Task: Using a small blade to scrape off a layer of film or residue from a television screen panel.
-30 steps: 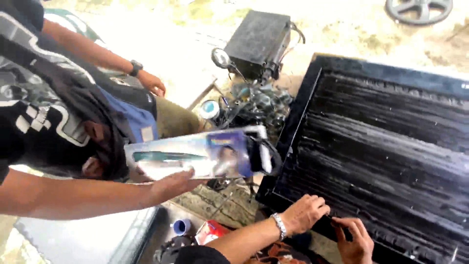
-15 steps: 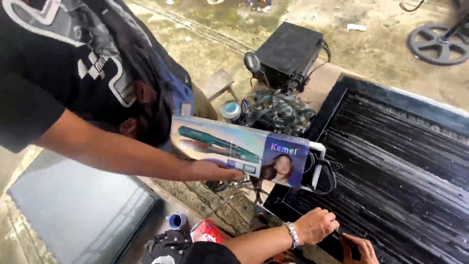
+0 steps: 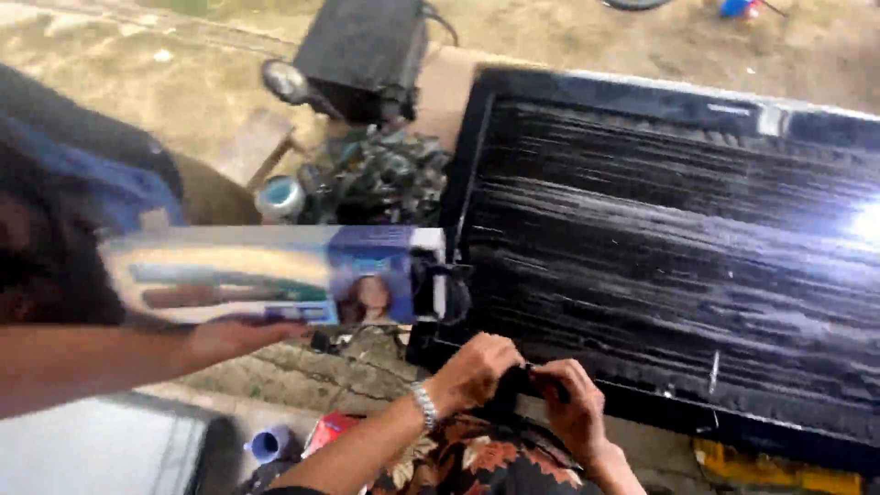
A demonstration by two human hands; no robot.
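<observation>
1. Low in the middle of the head view, my left hand (image 3: pixel 472 371) and right hand (image 3: pixel 573 408) meet at the lower rim of the black panel (image 3: pixel 678 257). Both have their fingers curled in, pinching that rim between them. Blur hides exactly which bit they grip.
2. That panel fills the right half of the frame, lying flat, its face streaked and shiny.
3. I judge a slip of either pinch could scrape the face or crack the rim, since the grip is narrow and on an edge.
4. Another person's hand (image 3: pixel 229 339) reaches in from the left holding a long blue-and-white box (image 3: pixel 275 275). Its end sits just beside the panel's left edge, so a bump there could jog my hands.
5. Upper middle: a dark boxy unit (image 3: pixel 367 50), a tangle of parts (image 3: pixel 380 174) and a small round tin (image 3: pixel 281 197). A blue cup (image 3: pixel 266 445) sits at lower left.
</observation>
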